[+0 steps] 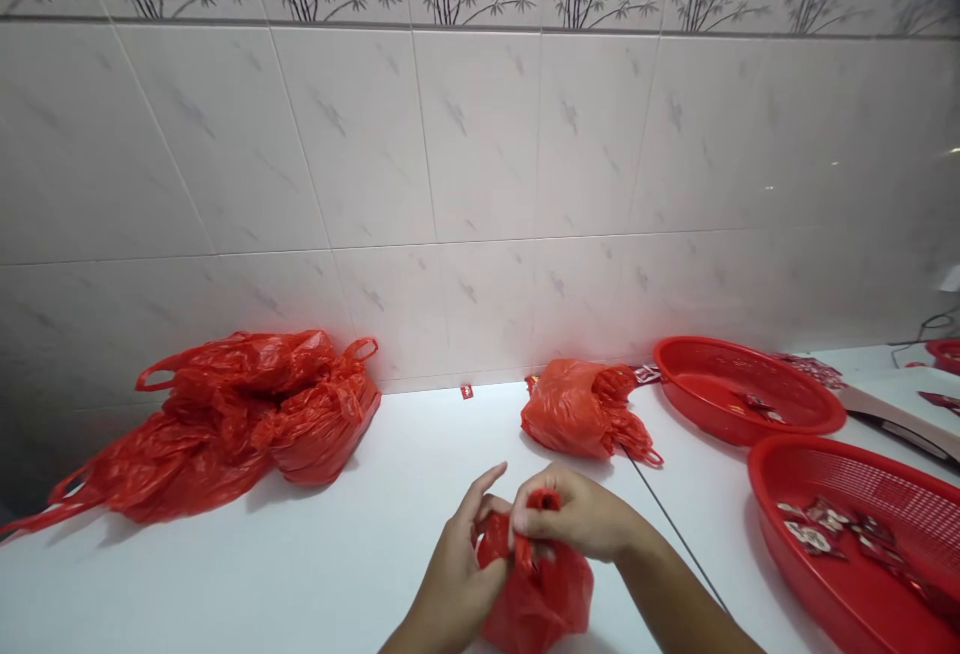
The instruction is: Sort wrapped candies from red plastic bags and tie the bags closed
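Low in the middle of the head view, a red plastic bag (559, 594) rests on the white tabletop, its top gathered between both hands. My left hand (457, 564) grips the bag's left side, with one finger stretched upward. My right hand (570, 514) pinches the bag's twisted handle part from above. What the bag contains is hidden. Just behind the hands lies another red plastic bag (574, 409), rumpled, with its handles toward the right.
Several full red bags (247, 424) are heaped at the left by the tiled wall (480, 134). To the right stand two red plastic baskets, the nearer basket (772, 494) and the farther basket (697, 404), holding small wrapped packets. A tiny red packet (467, 392) lies near the wall.
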A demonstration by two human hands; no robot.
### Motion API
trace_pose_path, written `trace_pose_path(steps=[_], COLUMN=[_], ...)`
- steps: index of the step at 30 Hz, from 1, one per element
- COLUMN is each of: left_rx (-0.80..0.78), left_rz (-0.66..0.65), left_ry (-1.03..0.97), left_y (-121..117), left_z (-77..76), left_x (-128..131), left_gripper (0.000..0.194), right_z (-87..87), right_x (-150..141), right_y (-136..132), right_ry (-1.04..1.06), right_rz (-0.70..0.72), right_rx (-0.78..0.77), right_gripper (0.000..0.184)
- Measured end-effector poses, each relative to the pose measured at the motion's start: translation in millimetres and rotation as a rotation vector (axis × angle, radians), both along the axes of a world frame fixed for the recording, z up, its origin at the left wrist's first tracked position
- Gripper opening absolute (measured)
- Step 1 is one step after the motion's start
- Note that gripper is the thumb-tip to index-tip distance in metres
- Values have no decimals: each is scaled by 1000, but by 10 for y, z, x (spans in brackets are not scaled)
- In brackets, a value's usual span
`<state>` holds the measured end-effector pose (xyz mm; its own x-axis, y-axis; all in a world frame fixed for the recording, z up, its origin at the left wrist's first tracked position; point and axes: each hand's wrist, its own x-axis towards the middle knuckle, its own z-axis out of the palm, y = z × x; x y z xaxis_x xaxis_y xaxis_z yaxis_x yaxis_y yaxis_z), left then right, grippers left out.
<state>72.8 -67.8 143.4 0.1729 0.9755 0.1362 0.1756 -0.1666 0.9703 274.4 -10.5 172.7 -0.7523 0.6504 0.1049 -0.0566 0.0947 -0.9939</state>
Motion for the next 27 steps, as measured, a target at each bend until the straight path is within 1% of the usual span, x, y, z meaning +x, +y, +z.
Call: trace_pose_path(steps=[1,2,3,4,6,7,9,11,13,15,18,19,20,21,22,23,24,25,27], left_rx=[-41,-74,-105,-140,-231,-283,-375,-432,-392,-271,8,120,229,327,391,413,402,364,302], left_rz=[-16,-35,-67,-105,-196,-228,-247,-248,-233,-154,42,103,156,207,262,317,365,386,369], left_ry=[-41,-85,-133,-195,-339,-402,-493,-515,-456,-289,107,241,361,458,533,582,610,629,644], left_y=[20,44,68,89,115,120,123,127,135,142,131,119,102,78,46,7,-39,-89,-186], left_z=[-8,-5,5,18,39,43,40,35,40,56,64,48,15,-38,-112,-205,-313,-430,-653], left_x=[4,1,-6,-13,-15,-7,30,76,102,80,-90,-190,-309,-444,-586,-727,-857,-968,-1113], left_gripper=[70,59,50,42,28,27,38,41,40,41,40,38,37,35,34,35,36,38,44], right_z=[15,17,3,-29,-136,-205,-348,-462,-523,-532,-531,-556,-606,-685,-794,-930,-1084,-1247,-1548], right_x=[35,61,77,81,60,39,-12,-56,-74,-48,111,200,305,422,547,671,787,887,1019], right_y=[-16,-34,-51,-68,-94,-103,-111,-116,-120,-125,-137,-144,-153,-166,-182,-202,-227,-255,-320], right_ry=[-41,-80,-110,-127,-114,-90,-35,-1,-6,-55,-183,-233,-278,-317,-350,-376,-394,-414,-446], right_rz=[-13,-56,-119,-187,-301,-340,-410,-476,-513,-540,-575,-588,-600,-614,-629,-634,-634,-624,-600], right_rx=[95,211,342,479,732,840,1020,1133,1177,1181,1160,1153,1141,1124,1092,1041,980,917,795], right_gripper=[31,21,16,20,36,43,51,54,53,47,30,27,29,33,35,36,36,36,36])
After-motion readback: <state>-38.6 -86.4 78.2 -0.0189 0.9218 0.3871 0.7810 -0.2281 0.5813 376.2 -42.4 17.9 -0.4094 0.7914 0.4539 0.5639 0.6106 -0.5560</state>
